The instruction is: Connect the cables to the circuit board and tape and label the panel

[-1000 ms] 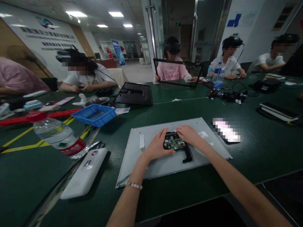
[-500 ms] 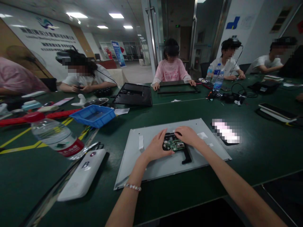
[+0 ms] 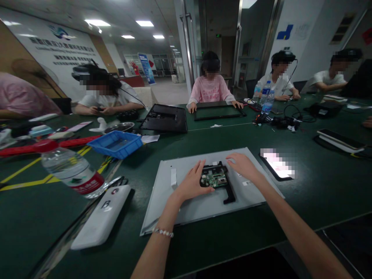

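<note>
A grey flat metal-backed panel point(image 3: 188, 211) lies on the table in front of me. On it sits a green circuit board point(image 3: 214, 179) in a black plastic frame point(image 3: 230, 193) with an arm bent toward me. My left hand point(image 3: 190, 182) spans the frame's left side, thumb along the near edge and fingers at the far edge, holding it against the panel. Just right of the frame's far corner, my right hand point(image 3: 242, 166) is apart from it, fingers stretched and slightly curved, with nothing visible in them. A white strip point(image 3: 173, 177) is stuck to the panel's left part.
Right of the panel lies a phone with a lit screen point(image 3: 277, 164). On the left are a white power bank point(image 3: 101, 221), a water bottle point(image 3: 72, 168) and a blue tray point(image 3: 116, 143). Across the table, a person holds a black frame point(image 3: 221, 117) near a black cover point(image 3: 164, 118).
My right hand has let go of the frame's far right corner and moved right, uncovering that corner. My left hand has stayed in place on the left side.
</note>
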Demonstrator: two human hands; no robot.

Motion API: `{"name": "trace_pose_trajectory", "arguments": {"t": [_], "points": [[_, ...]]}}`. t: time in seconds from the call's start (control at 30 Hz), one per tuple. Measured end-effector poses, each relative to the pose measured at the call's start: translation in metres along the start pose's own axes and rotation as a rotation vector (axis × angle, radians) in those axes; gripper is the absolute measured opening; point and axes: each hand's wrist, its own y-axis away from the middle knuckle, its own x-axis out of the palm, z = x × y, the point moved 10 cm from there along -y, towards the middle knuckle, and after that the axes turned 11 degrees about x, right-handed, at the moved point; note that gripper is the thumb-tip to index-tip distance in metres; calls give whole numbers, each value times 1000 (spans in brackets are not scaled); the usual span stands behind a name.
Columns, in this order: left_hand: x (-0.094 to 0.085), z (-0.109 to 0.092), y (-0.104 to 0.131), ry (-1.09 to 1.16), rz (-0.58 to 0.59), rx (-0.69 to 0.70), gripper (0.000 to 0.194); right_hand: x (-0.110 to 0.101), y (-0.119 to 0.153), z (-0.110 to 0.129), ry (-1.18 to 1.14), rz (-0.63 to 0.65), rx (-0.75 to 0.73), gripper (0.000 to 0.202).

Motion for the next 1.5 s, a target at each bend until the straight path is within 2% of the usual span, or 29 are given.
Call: {"name": "trace_pose_trajectory", "arguments": {"t": [0.13, 0.23, 0.33, 0.5, 0.67, 0.77, 0.93, 1.03, 1.13, 1.23, 1.37, 1.5], "points": [[-1, -2, 0, -21, 20, -11, 109, -13, 10, -43, -35, 29, 85, 30], [-1, -2, 1, -26, 35, -23, 110, -10, 18, -66, -81, 85, 117, 29], [-2, -3, 1, -21, 39, -34, 109, -2, 23, -84, -128, 141, 149, 29], [-1, -3, 2, -14, 51, -40, 107, 6, 27, -100, -219, 137, 230, 26], [-1, 1, 3, -39, 50, -36, 107, 3, 31, -103, -317, 119, 291, 22], [-4, -4, 0, -92, 21, 6, 106, -2, 34, -100, -355, 94, 323, 19], [-9, -36, -8, -134, -23, 116, 84, 5, 37, -81, -540, 145, 330, 18], [-9, -54, -12, -126, -16, 176, 67, 22, 39, -64, -702, 259, 318, 19], [-10, -61, -13, -122, -25, 182, 55, 38, 41, -51, -786, 346, 291, 21], [-9, -66, -14, -133, -26, 192, 49, 47, 41, -49, -794, 364, 294, 24], [0, -80, -18, -160, 3, 241, 47, 49, 42, -39, -802, 392, 226, 24], [12, -89, -21, -192, 34, 267, 43, 42, 42, -32, -755, 329, 170, 21]]}}
